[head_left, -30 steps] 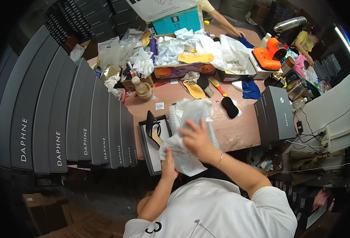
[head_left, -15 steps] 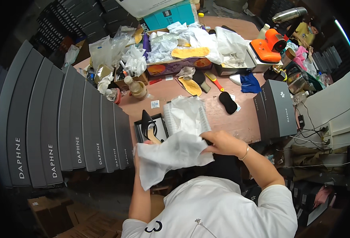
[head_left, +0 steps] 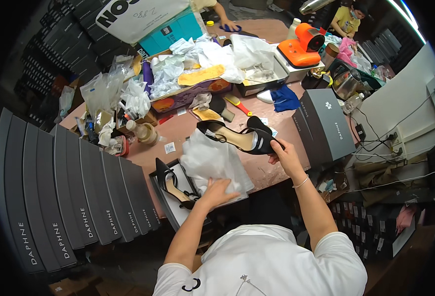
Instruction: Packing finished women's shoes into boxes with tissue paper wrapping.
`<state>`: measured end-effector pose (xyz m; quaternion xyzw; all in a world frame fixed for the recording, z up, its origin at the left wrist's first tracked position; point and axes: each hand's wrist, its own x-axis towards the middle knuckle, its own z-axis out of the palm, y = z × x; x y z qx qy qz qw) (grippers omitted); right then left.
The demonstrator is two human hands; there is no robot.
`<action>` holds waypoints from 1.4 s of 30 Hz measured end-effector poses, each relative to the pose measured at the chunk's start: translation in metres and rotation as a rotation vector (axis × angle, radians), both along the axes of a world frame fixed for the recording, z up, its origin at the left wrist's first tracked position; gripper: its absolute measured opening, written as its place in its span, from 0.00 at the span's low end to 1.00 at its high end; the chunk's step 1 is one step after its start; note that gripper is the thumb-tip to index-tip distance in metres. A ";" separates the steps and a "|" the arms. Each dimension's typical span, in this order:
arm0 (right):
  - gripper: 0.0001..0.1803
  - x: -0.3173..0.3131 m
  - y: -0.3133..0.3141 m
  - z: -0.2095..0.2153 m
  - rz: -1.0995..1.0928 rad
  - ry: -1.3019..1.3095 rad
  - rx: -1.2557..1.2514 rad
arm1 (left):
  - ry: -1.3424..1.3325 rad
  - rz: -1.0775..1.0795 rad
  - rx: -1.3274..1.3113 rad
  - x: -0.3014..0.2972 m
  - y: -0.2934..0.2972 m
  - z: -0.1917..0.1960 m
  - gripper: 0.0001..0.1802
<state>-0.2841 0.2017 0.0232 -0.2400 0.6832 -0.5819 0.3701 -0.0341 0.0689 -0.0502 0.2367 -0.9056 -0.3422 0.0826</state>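
A: What is the right hand [head_left: 285, 154] doing?

B: It is closed around the back end of a black high-heeled shoe [head_left: 239, 138], holding it up above the table [head_left: 271, 170]. The shoe lies roughly level, toe pointing left, its tan insole showing, just beyond the white tissue paper [head_left: 212, 160].

A: And the left hand [head_left: 216, 191]?

B: Spread flat, palm down, pressing on the near part of that tissue paper. The paper lies crumpled over the right half of an open shoe box [head_left: 170, 209] at the near edge of the table.

A: Anything else in the box?

B: A second black shoe [head_left: 174, 185] lies in its left half, toe toward the far side, straps loose, just left of the pressing hand.

A: What is around them?

B: To the left, a row of dark grey box lids [head_left: 69, 192] stands on edge, packed together. To the right of the held shoe sits a closed grey shoe box [head_left: 328, 123], near the right hand but not touching it. Farther off, a cardboard tray [head_left: 188, 96] heaped with white paper and a yellow insole [head_left: 201, 75], an orange device [head_left: 303, 44] on a white box, and a blue cloth [head_left: 284, 98]. At the far edge another person's hand [head_left: 229, 24] rests on the table.
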 end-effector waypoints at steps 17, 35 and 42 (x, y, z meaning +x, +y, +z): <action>0.19 0.127 -0.070 0.037 0.682 0.818 -0.212 | 0.573 0.472 1.914 0.070 0.042 0.050 0.51; 0.25 0.191 -0.056 0.004 0.881 1.368 -0.121 | 0.857 0.794 1.842 0.083 0.067 0.043 0.49; 0.31 0.200 -0.053 0.018 0.829 1.040 -0.035 | 0.769 0.927 1.729 0.073 0.069 0.069 0.48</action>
